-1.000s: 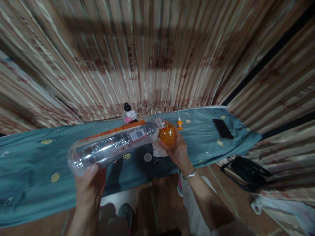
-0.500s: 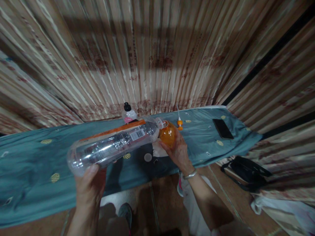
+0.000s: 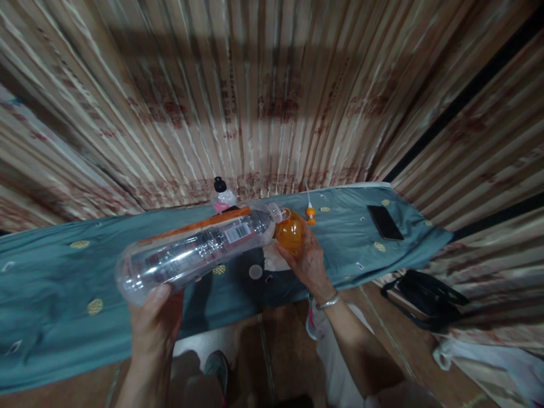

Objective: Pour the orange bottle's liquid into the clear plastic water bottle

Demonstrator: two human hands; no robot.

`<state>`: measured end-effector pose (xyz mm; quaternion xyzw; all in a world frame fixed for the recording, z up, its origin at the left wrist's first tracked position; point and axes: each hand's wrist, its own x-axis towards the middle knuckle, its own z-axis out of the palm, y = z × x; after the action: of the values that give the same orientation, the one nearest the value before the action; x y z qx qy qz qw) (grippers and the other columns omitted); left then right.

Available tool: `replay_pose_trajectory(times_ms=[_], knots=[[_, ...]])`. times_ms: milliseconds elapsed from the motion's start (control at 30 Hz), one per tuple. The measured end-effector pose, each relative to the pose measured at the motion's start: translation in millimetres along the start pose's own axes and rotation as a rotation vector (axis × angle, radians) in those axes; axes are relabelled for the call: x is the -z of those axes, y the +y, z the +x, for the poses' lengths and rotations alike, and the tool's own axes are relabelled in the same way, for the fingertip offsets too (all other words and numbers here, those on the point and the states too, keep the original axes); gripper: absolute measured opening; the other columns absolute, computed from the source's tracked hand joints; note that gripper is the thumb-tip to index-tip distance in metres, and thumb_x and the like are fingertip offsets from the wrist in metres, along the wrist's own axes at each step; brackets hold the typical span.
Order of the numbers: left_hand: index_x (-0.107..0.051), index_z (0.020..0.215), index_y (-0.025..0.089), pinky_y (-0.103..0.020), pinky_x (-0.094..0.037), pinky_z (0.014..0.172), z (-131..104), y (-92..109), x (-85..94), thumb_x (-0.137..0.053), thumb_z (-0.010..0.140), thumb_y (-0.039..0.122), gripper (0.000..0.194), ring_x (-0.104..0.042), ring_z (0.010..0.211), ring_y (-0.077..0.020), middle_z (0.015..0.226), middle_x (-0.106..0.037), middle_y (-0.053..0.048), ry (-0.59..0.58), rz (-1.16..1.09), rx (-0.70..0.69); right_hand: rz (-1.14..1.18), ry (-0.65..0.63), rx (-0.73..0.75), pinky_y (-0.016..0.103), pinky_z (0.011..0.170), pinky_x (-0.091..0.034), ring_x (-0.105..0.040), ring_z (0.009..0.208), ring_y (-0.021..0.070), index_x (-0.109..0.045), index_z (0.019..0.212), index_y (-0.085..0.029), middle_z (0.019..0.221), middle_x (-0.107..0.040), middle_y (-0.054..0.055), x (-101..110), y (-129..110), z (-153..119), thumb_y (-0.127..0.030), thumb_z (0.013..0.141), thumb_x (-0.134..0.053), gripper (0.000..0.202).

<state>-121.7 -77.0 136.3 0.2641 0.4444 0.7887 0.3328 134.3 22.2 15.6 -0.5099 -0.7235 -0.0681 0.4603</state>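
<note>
A large clear plastic bottle (image 3: 191,249) with an orange-edged label is tilted, its neck up against the mouth of a small orange bottle (image 3: 289,233). My left hand (image 3: 157,317) grips the clear bottle near its base from below. The orange bottle is held by my right hand (image 3: 308,263), which has a bracelet at the wrist. An orange pump top (image 3: 310,214) with a thin tube lies on the cloth beyond my right hand. A round whitish cap (image 3: 255,272) rests below the clear bottle's neck. Any liquid passing between the bottles cannot be made out.
A teal patterned cloth (image 3: 55,272) covers the table. Behind the clear bottle is a bottle with a black cap (image 3: 220,185). A black phone (image 3: 385,222) lies at the right. Pleated curtains (image 3: 255,113) hang behind, and a black bag (image 3: 425,294) sits lower right.
</note>
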Motion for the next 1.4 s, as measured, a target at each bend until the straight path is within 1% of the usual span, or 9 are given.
replay_pose_trajectory(times_ms=[100, 233, 400, 667, 900, 1067, 1200, 1333, 1400], knots=[[-0.067, 0.138, 0.043, -0.038, -0.071, 0.084, 0.3, 0.3, 0.5, -0.109, 0.035, 0.047, 0.111, -0.075, 0.116, -0.0328, 0.133, -0.075, -0.005, -0.006, 0.002, -0.001, 0.007, 0.027, 0.027, 0.062, 0.106, -0.063, -0.071, 0.133, 0.0390, -0.031, 0.166, -0.007, 0.142, -0.070, 0.030, -1.0, 0.3, -0.3, -0.070, 0.104, -0.058, 0.092], [-0.065, 0.141, 0.044, -0.040, -0.070, 0.089, 0.0, 0.7, 0.6, -0.108, 0.038, 0.048, 0.112, -0.075, 0.118, -0.0327, 0.133, -0.075, -0.004, -0.018, 0.013, -0.017, 0.001, 0.009, 0.015, 0.063, 0.108, -0.062, -0.071, 0.134, 0.0396, -0.028, 0.168, -0.009, 0.143, -0.069, 0.030, -0.7, 1.0, -0.7, -0.067, 0.103, -0.062, 0.094], [-0.062, 0.144, 0.044, -0.043, -0.070, 0.092, -0.7, 1.7, -1.8, -0.108, 0.039, 0.050, 0.115, -0.074, 0.119, -0.0328, 0.133, -0.075, -0.004, -0.042, 0.019, -0.029, 0.003, 0.014, 0.040, 0.059, 0.106, -0.064, -0.072, 0.132, 0.0389, -0.031, 0.166, -0.007, 0.141, -0.070, 0.031, 0.9, 1.0, 0.0, -0.070, 0.103, -0.058, 0.093], [-0.065, 0.141, 0.045, -0.042, -0.070, 0.091, -0.6, -0.1, -0.1, -0.108, 0.039, 0.049, 0.111, -0.073, 0.123, -0.0333, 0.136, -0.074, -0.003, -0.019, 0.016, -0.020, -0.015, -0.019, 0.008, 0.061, 0.108, -0.062, -0.071, 0.134, 0.0394, -0.034, 0.163, -0.005, 0.142, -0.069, 0.033, 2.0, -0.8, 1.2, -0.073, 0.104, -0.052, 0.092], [-0.067, 0.137, 0.043, -0.042, -0.069, 0.093, -0.8, -0.3, 0.7, -0.108, 0.040, 0.050, 0.106, -0.071, 0.124, -0.0334, 0.137, -0.074, -0.004, -0.025, 0.031, -0.027, 0.018, -0.060, -0.032, 0.061, 0.114, -0.058, -0.068, 0.138, 0.0393, -0.030, 0.167, -0.008, 0.147, -0.067, 0.031, 1.2, 1.9, -0.7, -0.069, 0.101, -0.064, 0.096], [-0.071, 0.132, 0.041, -0.042, -0.069, 0.091, -1.4, 0.8, 0.6, -0.107, 0.039, 0.048, 0.100, -0.072, 0.123, -0.0339, 0.135, -0.074, -0.004, -0.018, 0.034, -0.003, 0.021, -0.060, -0.035, 0.061, 0.112, -0.060, -0.068, 0.137, 0.0397, -0.032, 0.166, -0.008, 0.146, -0.068, 0.031, 2.0, 1.6, -0.5, -0.069, 0.101, -0.064, 0.096], [-0.069, 0.134, 0.042, -0.043, -0.070, 0.091, -1.1, 0.7, 0.4, -0.107, 0.042, 0.050, 0.100, -0.074, 0.120, -0.0334, 0.131, -0.075, -0.004, -0.038, 0.040, -0.036, 0.016, -0.058, -0.039, 0.062, 0.112, -0.060, -0.069, 0.137, 0.0402, -0.034, 0.165, -0.006, 0.145, -0.068, 0.032, 1.8, 0.9, -0.2, -0.072, 0.101, -0.061, 0.096], [-0.072, 0.128, 0.044, -0.045, -0.072, 0.081, -0.9, -0.8, 3.8, -0.106, 0.047, 0.050, 0.088, -0.075, 0.115, -0.0357, 0.125, -0.077, -0.003, -0.062, 0.040, -0.028, -0.010, -0.037, -0.040, 0.061, 0.110, -0.061, -0.070, 0.135, 0.0391, -0.036, 0.163, -0.008, 0.144, -0.069, 0.031, 0.1, 0.8, -0.6, -0.077, 0.102, -0.054, 0.095], [-0.073, 0.126, 0.044, -0.045, -0.072, 0.077, -1.0, -1.6, 5.7, -0.105, 0.049, 0.050, 0.083, -0.075, 0.113, -0.0360, 0.124, -0.078, -0.003, -0.073, 0.043, -0.028, -0.004, -0.031, -0.035, 0.062, 0.110, -0.061, -0.070, 0.134, 0.0394, -0.036, 0.163, -0.007, 0.144, -0.069, 0.031, -0.1, 1.1, -0.7, -0.077, 0.102, -0.054, 0.095]])
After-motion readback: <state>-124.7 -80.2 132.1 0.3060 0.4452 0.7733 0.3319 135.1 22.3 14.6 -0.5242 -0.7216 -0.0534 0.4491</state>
